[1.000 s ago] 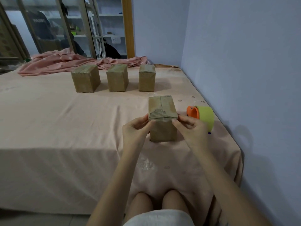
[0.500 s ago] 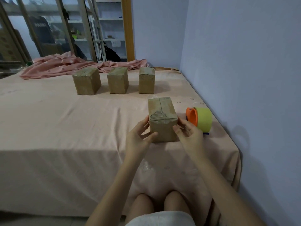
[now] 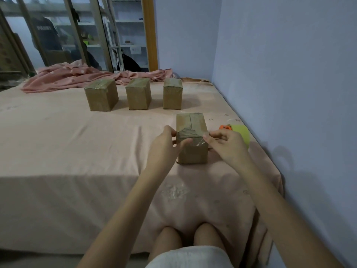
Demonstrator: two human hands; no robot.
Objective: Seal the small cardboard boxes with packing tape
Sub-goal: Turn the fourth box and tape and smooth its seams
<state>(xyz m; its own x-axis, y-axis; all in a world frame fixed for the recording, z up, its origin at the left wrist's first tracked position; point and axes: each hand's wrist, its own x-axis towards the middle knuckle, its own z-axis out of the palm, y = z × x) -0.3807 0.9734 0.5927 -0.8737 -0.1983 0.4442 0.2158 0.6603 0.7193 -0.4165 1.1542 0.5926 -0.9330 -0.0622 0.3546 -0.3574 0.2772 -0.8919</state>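
Head view showed left hand [image 3: 164,146] and right hand [image 3: 225,145] pinching clear tape [image 3: 197,142] on the light, stiff cardboard box [image 3: 192,138]; tape roll [image 3: 238,133] at three o'clock.

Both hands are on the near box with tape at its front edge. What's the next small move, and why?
Probably press the clear tape down flat over the front top edge of the near box. The left hand and right hand hold the box at that edge, and the tape there looks shiny and lifted, not smoothed. The tape roll lies beside the box, so no new strip seems needed yet.

A pink-sheeted bed [image 3: 58,144] carries four cardboard boxes [image 3: 192,140], a tape dispenser [image 3: 239,132] and a crumpled blanket [image 3: 77,76].
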